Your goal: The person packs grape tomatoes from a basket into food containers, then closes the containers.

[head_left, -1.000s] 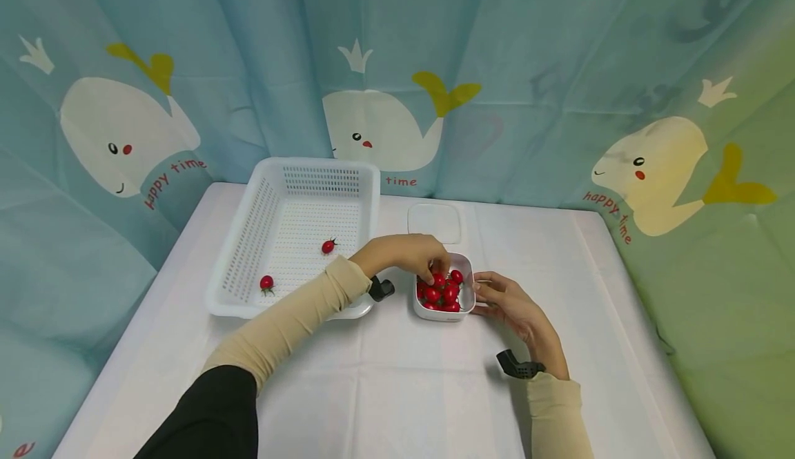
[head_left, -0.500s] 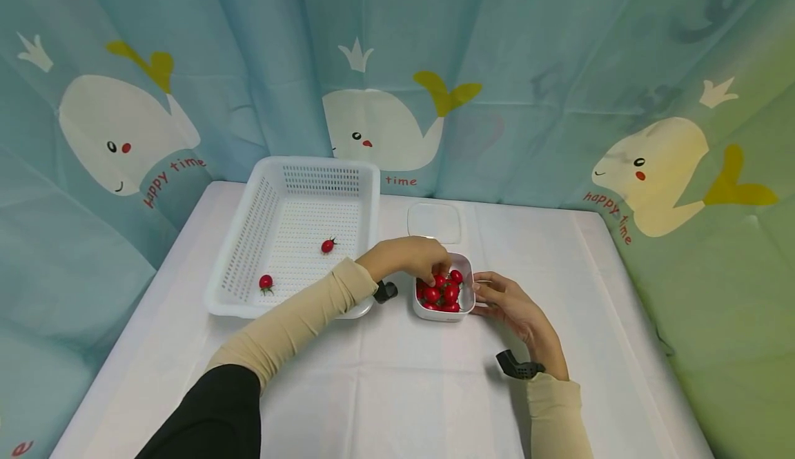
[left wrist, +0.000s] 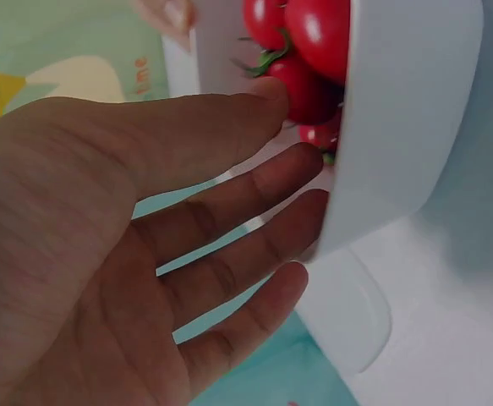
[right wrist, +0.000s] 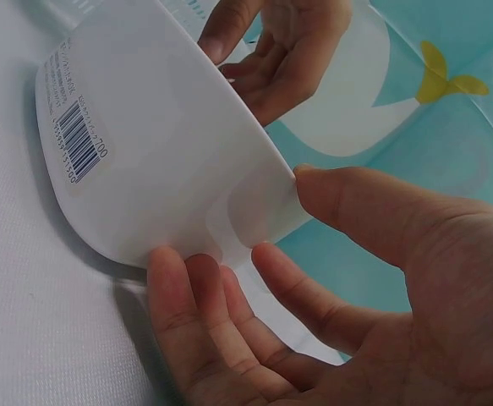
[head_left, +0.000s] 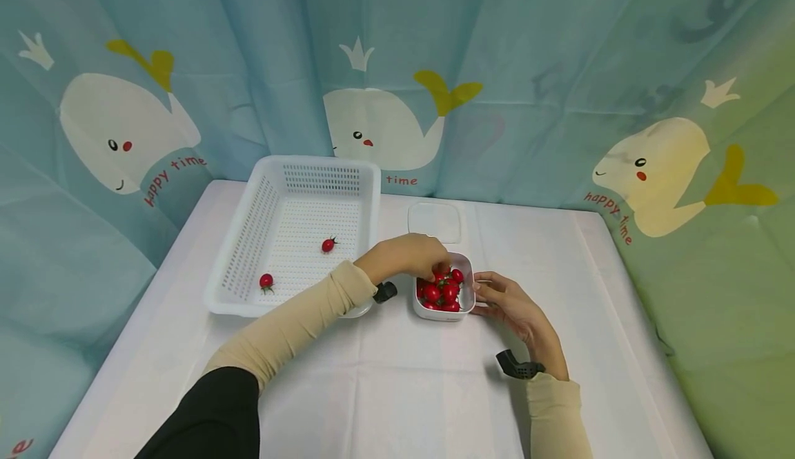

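Observation:
Red cherry tomatoes with green stems fill much of a small white plastic box. My left hand reaches into the box from the left. Its thumb presses on one cherry tomato and seems to pinch it, though the index finger is hidden behind the thumb; the other visible fingers extend near the box wall. At the box's right side is my right hand. The right thumb touches the rim and the fingertips rest against the outer wall, not wrapped round it.
A white perforated basket stands to the left with one cherry tomato near its front and another near its right side. Behind the box lies a clear lid. A patterned curtain hangs beyond the table.
My left hand has shifted only slightly within the box, with small movements of its fingers and the cherry tomato at their tips. The right hand stays against the box.

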Tool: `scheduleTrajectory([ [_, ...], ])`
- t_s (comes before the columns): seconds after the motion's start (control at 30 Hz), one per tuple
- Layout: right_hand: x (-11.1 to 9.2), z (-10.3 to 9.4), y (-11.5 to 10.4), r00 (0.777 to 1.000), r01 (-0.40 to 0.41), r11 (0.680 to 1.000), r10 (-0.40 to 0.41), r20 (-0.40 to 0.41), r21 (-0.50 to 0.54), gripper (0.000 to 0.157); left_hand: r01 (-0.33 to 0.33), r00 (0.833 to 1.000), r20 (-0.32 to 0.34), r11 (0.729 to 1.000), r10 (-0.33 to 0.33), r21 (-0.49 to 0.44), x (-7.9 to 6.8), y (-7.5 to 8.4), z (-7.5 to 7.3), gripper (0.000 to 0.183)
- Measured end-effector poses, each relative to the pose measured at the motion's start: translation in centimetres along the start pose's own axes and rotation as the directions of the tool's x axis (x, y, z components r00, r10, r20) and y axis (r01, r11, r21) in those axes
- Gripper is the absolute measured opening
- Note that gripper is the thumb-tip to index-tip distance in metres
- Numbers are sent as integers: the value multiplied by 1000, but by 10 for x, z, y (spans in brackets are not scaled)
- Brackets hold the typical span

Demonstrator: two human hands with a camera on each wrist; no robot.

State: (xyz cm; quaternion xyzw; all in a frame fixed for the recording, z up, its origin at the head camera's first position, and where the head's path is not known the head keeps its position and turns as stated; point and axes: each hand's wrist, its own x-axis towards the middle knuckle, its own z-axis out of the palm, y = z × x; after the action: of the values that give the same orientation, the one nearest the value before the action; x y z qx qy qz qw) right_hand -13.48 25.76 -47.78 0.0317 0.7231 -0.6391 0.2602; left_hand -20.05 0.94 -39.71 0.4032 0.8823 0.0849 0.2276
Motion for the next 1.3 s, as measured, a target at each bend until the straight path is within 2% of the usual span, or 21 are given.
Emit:
scheduleTrajectory([
  [0.2,0,0,0,1000,-5,1000,5,0,-10,57,1,999,-48,999,-3,-44,-14,-2,-7,26],
  [0.37,0,0,-1,1000,-12,1000,12,-4,-22,58,-12,990,-140,993,-4,-116,-31,-2,-12,24],
  [0.53,0,0,-2,1000,-11,1000,11,-2,-24,59,-28,964,-267,989,-11,-144,-50,0,-15,20],
  [0.7,-1,0,-1,1000,-10,1000,10,-3,-20,58,-39,922,-384,976,-47,-213,-68,-1,-11,23],
  [0.8,0,0,0,1000,-8,1000,8,1,-15,57,-43,883,-458,956,-99,-290,-79,-3,-7,25],
  [1.03,2,0,1,1000,-5,1000,5,-2,16,55,-85,759,-608,891,-231,-445,-98,-9,2,22],
  [1.1,2,0,1,1000,-9,1000,9,-6,12,55,-98,719,-643,877,-264,-470,-101,-12,4,22],
  [1.27,2,0,1,1000,-12,1000,12,-10,9,55,-122,600,-724,856,-340,-503,-109,-24,8,22],
  [1.3,2,0,1,1000,-13,1000,13,-11,9,55,-120,580,-733,852,-356,-509,-111,-27,9,22],
])
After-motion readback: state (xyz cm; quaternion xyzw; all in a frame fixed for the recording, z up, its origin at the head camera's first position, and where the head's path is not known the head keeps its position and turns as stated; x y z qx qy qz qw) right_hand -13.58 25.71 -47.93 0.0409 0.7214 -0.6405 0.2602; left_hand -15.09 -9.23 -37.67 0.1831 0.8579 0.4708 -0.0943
